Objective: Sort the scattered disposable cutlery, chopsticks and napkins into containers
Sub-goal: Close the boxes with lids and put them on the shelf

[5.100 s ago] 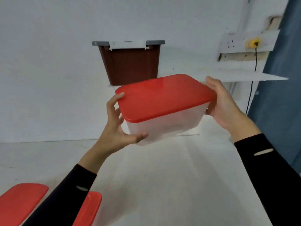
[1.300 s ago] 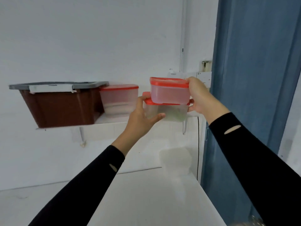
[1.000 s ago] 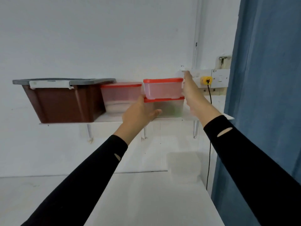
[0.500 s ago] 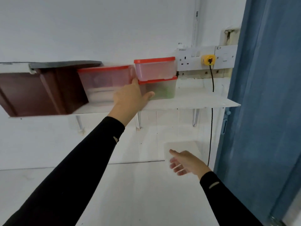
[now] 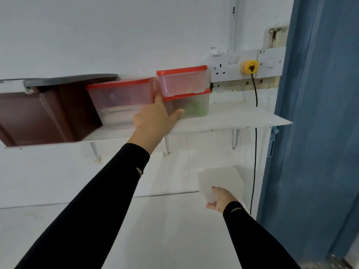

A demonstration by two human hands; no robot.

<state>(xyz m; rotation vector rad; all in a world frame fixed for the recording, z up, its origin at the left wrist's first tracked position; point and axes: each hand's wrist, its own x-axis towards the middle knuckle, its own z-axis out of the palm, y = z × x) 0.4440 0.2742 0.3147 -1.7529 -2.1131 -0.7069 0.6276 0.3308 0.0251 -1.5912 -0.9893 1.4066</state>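
Through the head camera I looked up at a white wall shelf (image 5: 242, 117). At its far left sat a brown bin (image 5: 38, 113) with a grey lid, and just beside it a large red-lidded tub (image 5: 120, 100), smeared by blur. The left hand (image 5: 155, 117) was stretched up, fingers straight and thumb spread. Its forefinger lay between that tub and a stack of two small red-lidded tubs (image 5: 184, 90), and its thumb lay against the lower one (something green showed inside, too hazy to name). Right of the stack was a socket panel (image 5: 227, 67) with a yellow plug (image 5: 249, 66). Lower down, at the back right of the white table (image 5: 155, 230), the right hand (image 5: 220, 199) gripped the near corner of a clear tub (image 5: 221, 179), thumb on its wall and fingers curled beneath. A blue door (image 5: 320, 113) closed the right edge. No loose cutlery, chopsticks or napkins were in view, so I judged the sorting nearly done and the step in hand to be shelving the tubs. The next move, I guessed, called for lifting the clear tub onto the shelf's bare right end without nudging the stack.
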